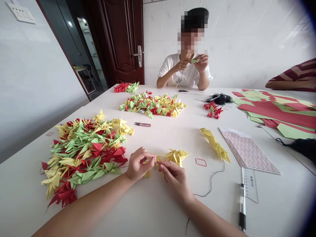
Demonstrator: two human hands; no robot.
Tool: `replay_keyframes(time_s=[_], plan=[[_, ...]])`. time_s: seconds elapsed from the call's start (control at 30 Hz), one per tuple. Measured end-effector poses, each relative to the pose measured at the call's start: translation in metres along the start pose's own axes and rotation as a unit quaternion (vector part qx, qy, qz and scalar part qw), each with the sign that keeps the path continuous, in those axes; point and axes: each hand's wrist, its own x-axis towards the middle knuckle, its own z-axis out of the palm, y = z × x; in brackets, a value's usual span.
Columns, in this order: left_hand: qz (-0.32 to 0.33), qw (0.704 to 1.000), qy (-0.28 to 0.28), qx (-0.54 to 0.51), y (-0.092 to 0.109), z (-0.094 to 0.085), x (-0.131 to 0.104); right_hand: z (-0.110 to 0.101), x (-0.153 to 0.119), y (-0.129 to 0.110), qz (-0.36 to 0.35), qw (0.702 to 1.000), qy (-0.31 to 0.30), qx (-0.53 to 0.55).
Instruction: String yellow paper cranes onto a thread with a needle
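Observation:
Close together over the table, my left hand point(140, 164) and my right hand point(174, 176) both pinch at a fine thread, their fingertips nearly touching. A small bit of yellow paper shows at the fingertips, and the fingers partly cover it. Just behind my right hand lies a bunch of yellow folded paper cranes point(178, 156). To the left of my left hand spreads a large pile of red, green and yellow paper cranes point(86, 151). A dark loose thread point(211, 184) curls on the table right of my right hand, leading to a yellow strung crane row point(214, 143).
Thread snips point(142, 124) lie mid-table before another crane pile point(153, 105). On the right are a label sheet point(248, 149), a ruler point(250, 186), a pen point(242, 207), coloured paper point(278, 112) and black thread point(219, 98). A person point(185, 69) opposite holds green paper.

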Motion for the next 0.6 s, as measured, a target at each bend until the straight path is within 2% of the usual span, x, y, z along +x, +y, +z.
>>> replay_keyframes(time_s=[0.33, 0.6], plan=[[0.016, 1.000, -0.006, 0.001, 0.0021, 0.0004, 0.0010, -0.0002, 0.0006, -0.0030, 0.000, 1.000, -0.010, -0.013], [-0.016, 1.000, -0.001, -0.002, 0.0000, 0.0005, -0.0017, 0.0008, 0.0002, -0.0041, 0.012, 1.000, 0.014, 0.000]])
